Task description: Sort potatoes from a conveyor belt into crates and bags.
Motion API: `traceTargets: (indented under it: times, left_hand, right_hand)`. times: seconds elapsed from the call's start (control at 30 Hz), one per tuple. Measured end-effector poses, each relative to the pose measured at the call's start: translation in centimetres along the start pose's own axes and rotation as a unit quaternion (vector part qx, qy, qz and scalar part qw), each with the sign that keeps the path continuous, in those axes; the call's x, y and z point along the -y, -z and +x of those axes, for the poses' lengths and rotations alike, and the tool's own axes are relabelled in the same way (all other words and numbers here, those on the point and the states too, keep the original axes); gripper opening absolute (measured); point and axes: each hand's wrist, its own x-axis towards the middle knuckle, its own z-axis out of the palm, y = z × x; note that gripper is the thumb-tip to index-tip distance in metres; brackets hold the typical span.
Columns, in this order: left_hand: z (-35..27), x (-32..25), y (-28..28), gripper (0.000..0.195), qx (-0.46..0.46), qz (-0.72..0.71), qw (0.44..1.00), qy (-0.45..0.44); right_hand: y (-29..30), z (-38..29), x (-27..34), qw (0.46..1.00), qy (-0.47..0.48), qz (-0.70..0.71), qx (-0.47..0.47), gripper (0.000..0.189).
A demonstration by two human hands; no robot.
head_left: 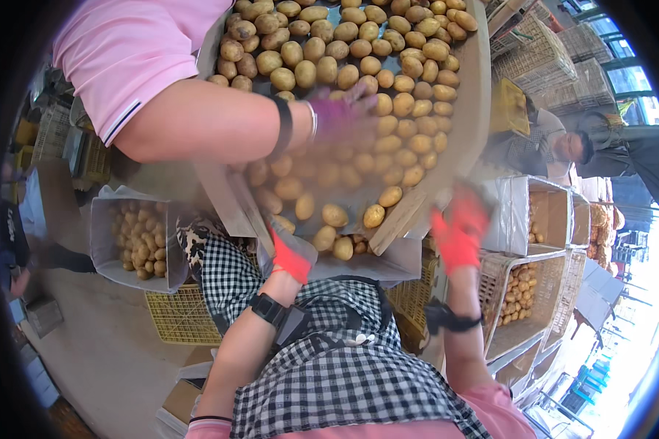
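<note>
Many potatoes (335,215) lie on a sorting table with wooden side rails (403,219), which narrows to a mouth before me. Below the mouth, a liner-covered crate (398,263) has several potatoes in it. My left hand (294,252), in a red and grey glove, is at the end of the left rail (247,208), by the mouth; its fingers are partly hidden. My right hand (462,228), also gloved, is blurred to the right of the right rail, near a lined crate (508,219). Blur hides whether it holds anything.
A co-worker's purple-gloved hand (343,115) reaches across the potatoes from the left. A lined crate of potatoes (140,241) stands at left by a yellow crate (181,315). At right, a beige crate (527,299) holds potatoes; another person (549,137) is beyond.
</note>
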Motion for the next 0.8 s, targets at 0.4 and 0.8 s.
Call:
traceTargets:
  times: [0.4,0.8]
  left_hand:
    - [-5.2,-0.9,-3.1,0.069,0.094,0.001,0.984,0.154]
    - [-3.6,-1.5,-2.3,0.061,0.082,0.167,0.975,0.118]
  right_hand:
    - [-10.9,2.9,11.3,0.984,0.065,0.084,0.143,0.078]
    - [-8.7,3.4,17.9,0.968,0.233,0.062,0.062,0.063]
